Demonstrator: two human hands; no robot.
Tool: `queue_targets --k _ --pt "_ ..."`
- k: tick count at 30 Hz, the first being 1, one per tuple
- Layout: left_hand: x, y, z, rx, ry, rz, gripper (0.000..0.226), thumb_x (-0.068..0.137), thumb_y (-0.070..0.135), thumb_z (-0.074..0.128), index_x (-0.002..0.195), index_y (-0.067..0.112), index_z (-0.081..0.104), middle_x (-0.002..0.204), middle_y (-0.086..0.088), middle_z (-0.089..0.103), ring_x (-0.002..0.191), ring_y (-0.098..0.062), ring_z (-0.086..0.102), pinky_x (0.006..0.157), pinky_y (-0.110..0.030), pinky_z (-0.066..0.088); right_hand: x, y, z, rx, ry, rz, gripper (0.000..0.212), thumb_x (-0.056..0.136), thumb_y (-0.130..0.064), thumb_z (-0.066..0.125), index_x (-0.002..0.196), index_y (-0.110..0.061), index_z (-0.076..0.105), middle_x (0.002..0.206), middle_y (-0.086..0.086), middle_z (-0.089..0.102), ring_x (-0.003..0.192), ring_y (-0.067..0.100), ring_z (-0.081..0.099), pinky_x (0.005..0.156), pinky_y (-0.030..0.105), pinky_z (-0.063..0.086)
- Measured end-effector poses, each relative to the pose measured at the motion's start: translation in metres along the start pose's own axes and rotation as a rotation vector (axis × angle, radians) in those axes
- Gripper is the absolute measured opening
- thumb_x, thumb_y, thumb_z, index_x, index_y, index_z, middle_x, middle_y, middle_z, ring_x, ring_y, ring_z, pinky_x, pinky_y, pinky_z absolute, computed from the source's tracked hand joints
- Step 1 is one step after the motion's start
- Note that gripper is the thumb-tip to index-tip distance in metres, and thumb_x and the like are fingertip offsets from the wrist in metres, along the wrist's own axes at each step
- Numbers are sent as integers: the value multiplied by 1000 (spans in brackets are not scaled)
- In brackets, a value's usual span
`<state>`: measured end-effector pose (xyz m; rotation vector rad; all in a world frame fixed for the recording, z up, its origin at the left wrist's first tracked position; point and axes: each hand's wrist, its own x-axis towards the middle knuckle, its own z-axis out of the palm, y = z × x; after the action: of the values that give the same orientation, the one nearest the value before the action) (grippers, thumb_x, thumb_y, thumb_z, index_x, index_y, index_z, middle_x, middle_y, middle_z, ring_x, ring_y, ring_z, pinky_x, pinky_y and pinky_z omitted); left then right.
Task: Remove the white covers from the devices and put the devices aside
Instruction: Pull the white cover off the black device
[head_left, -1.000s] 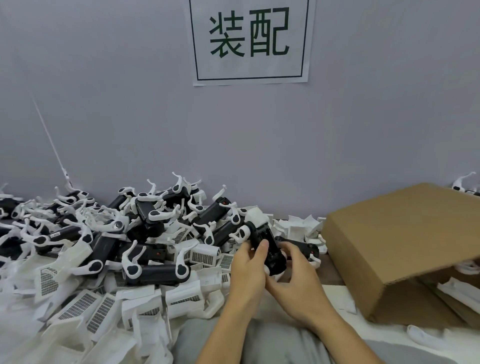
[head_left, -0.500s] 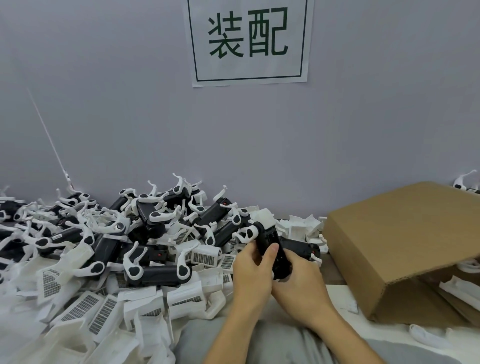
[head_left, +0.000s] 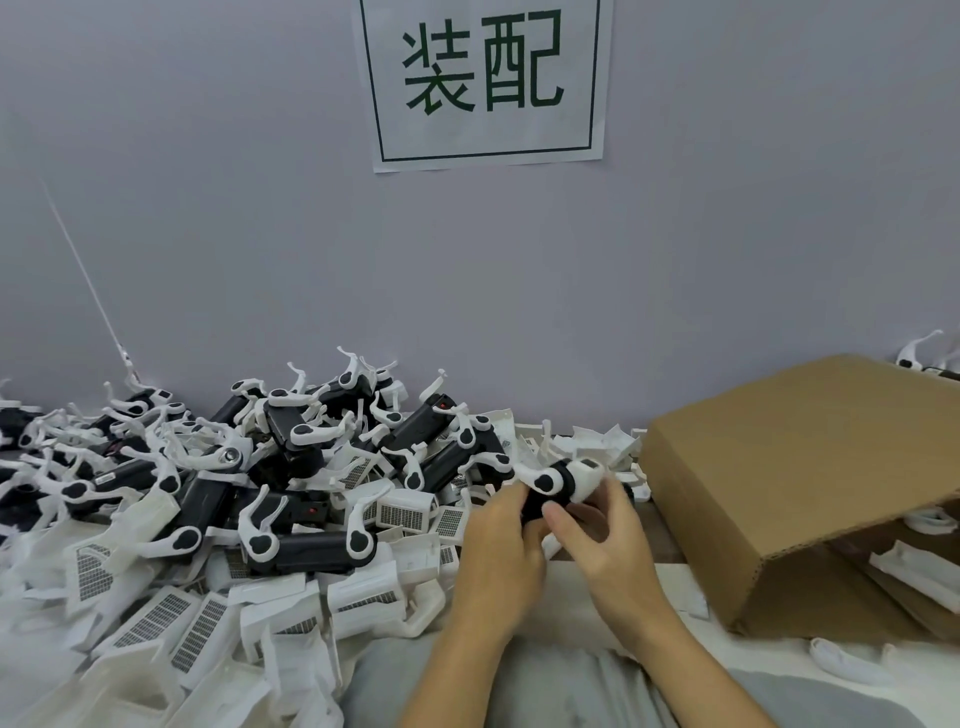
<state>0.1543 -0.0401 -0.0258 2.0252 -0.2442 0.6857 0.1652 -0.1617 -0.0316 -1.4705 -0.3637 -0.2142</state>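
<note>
Both hands, left (head_left: 501, 540) and right (head_left: 605, 535), grip one black plastic device (head_left: 537, 506) with white snap-on cover (head_left: 584, 478), held above the worktop between pile and box. Risk: cover releases suddenly, device slips into the pile.
</note>
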Motion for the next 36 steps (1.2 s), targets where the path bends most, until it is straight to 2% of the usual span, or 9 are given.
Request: queue_targets --k 3,7,13,18,20,24,30,34,36 --pt "-2 -2 2 91 -64 47 22 84 1 57 98 14 67 91 5 69 85 -18 64 76 -39 51 4 -2 -1 33 94 86 76 67 -45 82 135 -31 49 112 -5 69 101 8 70 84 34 60" --pt "-3 -4 4 133 -115 61 25 87 -1 60 106 13 68 98 0 72 89 -21 67 78 -42 53 11 2 -2 -53 220 59 41 76 -27 86 112 -19 68 94 -1 74 81 9 72 65 21 57" --pt "-4 -1 4 150 -140 67 25 89 -1 57 106 13 66 100 0 73 91 -21 68 82 -42 54 16 4 -6 -37 243 82 35 73 -22 88 104 -17 73 90 6 75 86 27 74 76 50 61" --pt "-4 -2 4 157 -117 24 23 89 3 60 107 17 64 98 3 72 92 -22 66 83 -44 52 11 -1 -4 24 193 77 47 73 -29 85 115 -21 67 92 -4 74 84 9 73 65 24 60" --pt "-5 0 3 119 -88 -14 18 91 10 60 107 19 59 95 5 72 90 -21 65 80 -45 52 8 -2 -4 87 118 89 63 70 -34 81 128 -24 59 105 -2 72 97 11 72 78 33 61" --pt "-1 6 2 -186 81 -158 17 96 11 61 108 23 61 93 10 74 89 -8 69 82 -34 55 4 -1 -3 131 38 153 55 91 -28 66 143 -26 48 128 4 64 118 22 64 104 51 50" --pt "8 10 -6 -748 358 -620 33 107 26 44 110 5 70 110 -19 72 107 -36 67 99 -54 51 6 -3 0 -73 9 155 23 103 -16 51 104 -21 73 102 1 74 99 15 67 81 25 51" --pt "10 10 -14 -1058 276 -723 41 89 50 61 88 13 78 82 -8 74 69 -20 71 68 -36 58 3 -3 2 -9 -84 209 29 100 -37 52 101 -22 76 91 2 72 84 16 62 73 30 45" --pt "9 12 -15 -996 210 -719 38 78 46 74 94 12 73 72 -5 68 68 -24 69 71 -44 59 1 -5 3 117 -164 260 44 89 -53 51 103 -21 77 91 1 70 82 15 61 70 29 46"
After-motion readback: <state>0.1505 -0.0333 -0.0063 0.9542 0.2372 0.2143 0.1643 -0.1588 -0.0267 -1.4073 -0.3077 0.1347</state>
